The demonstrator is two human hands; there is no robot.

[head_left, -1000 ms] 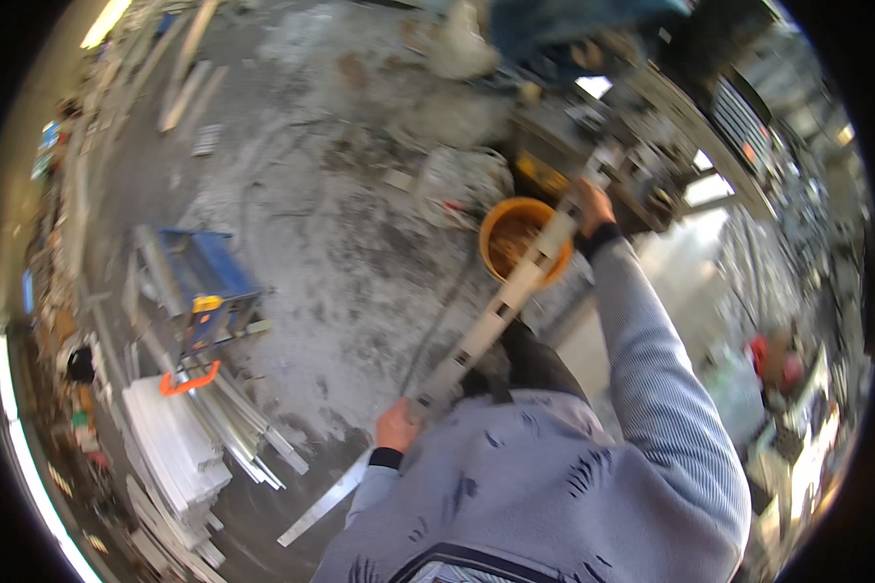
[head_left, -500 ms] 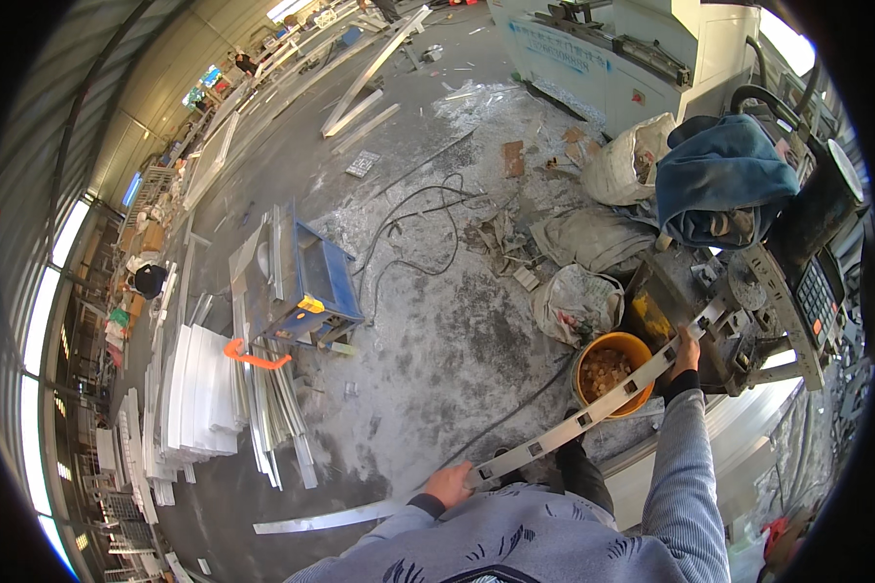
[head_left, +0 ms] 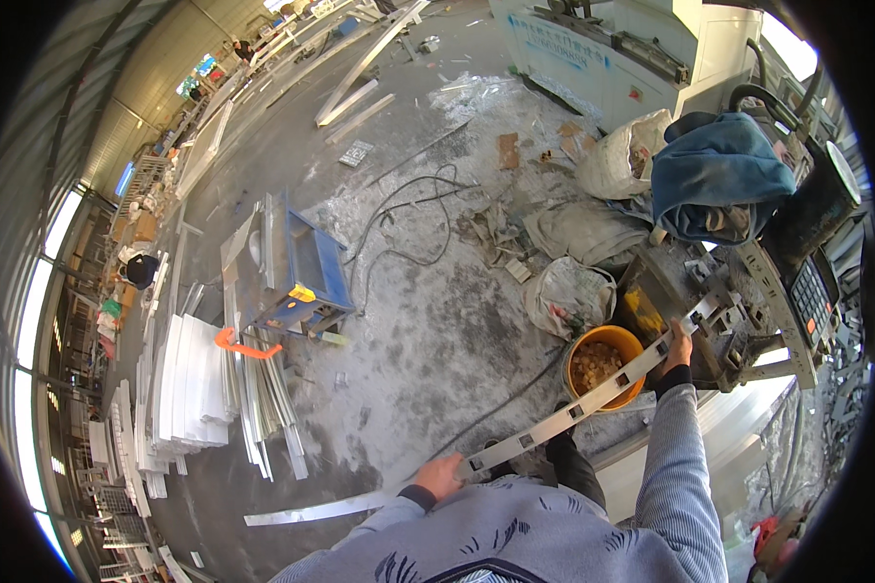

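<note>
A long pale metal profile [head_left: 544, 428] with several square cut-outs slants across my front. My left hand [head_left: 440, 477] is closed round it near my waist, and a pale strip runs on past that hand to the lower left. Farther along, my right hand [head_left: 679, 348] grips the profile close to its far end, which lies at a grimy metal machine fixture [head_left: 719, 291]. Beneath the profile, between my hands, stands a yellow bucket [head_left: 635, 342] with small light-brown pieces in it. The fingers' undersides are hidden.
A blue cart [head_left: 318, 255] with an orange clamp-like handle [head_left: 246, 344] beside it stands left, near stacked white profiles [head_left: 190, 384]. White sacks [head_left: 572, 296], a blue cloth [head_left: 719, 170] and a keypad [head_left: 813, 296] are at right. A black cable [head_left: 399, 199] crosses the dusty floor.
The whole view has shifted slightly, so things sit a little farther left and higher. Both hands keep hold of the profile, with hardly any movement of it.
</note>
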